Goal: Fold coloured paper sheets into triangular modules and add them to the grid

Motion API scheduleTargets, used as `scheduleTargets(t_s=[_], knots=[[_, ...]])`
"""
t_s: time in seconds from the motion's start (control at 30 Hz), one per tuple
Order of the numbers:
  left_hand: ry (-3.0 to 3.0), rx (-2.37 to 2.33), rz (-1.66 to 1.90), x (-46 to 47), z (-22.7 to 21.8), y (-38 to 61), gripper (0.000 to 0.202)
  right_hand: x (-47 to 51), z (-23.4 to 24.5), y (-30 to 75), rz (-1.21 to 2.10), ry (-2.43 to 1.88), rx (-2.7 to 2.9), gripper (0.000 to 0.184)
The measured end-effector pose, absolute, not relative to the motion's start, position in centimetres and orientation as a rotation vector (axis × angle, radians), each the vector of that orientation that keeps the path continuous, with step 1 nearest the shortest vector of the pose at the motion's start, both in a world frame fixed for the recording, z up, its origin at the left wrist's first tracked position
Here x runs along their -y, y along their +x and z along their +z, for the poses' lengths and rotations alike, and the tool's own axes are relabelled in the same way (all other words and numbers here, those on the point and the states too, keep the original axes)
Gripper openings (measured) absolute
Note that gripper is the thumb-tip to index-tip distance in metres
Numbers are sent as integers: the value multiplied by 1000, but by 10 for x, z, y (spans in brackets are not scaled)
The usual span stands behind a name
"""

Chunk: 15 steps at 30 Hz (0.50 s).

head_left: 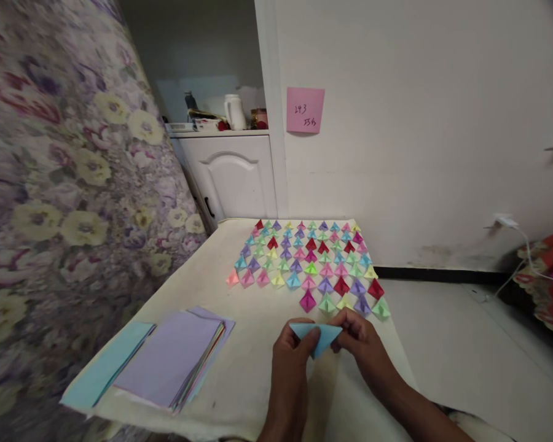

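Observation:
A light blue sheet of paper folded into a triangle (325, 337) is held above the near part of the table, its point facing down. My left hand (297, 344) pinches it from the left, the thumb lying across its front. At the right corner, my right hand (354, 334) grips the paper between thumb and fingers. Just beyond my hands, many small folded paper pieces (308, 301) in red, pink, green, purple, blue and yellow lie in rows on the pale tabletop (249, 344).
To the left lie a stack of purple and other coloured paper (170, 350) and blue sheets (110, 362). A floral curtain (74, 153) hangs along the table's left side. Behind are a white cabinet (239, 175) and a wall with a pink note (305, 110).

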<state>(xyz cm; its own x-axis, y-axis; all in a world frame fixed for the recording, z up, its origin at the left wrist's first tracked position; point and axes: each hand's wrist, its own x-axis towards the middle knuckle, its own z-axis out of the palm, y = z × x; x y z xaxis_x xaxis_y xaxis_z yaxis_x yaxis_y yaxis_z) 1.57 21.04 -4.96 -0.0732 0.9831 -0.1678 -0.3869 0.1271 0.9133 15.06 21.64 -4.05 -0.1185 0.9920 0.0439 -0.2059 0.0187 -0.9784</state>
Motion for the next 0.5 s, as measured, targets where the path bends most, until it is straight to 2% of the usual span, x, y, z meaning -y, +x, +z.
scheduleTargets(t_s=[0.2,0.4,0.5], knots=[[787,-1051,1336,-210,-49,18,15,-219,-51,153,1522,-951,1001,8],[726,-1079,1369,-208,-45,16,12,-217,-48,158,1411,-912,1175,7],[712,-1058,1359,-206,-38,16,11,-216,-43,158,1384,-855,1217,13]])
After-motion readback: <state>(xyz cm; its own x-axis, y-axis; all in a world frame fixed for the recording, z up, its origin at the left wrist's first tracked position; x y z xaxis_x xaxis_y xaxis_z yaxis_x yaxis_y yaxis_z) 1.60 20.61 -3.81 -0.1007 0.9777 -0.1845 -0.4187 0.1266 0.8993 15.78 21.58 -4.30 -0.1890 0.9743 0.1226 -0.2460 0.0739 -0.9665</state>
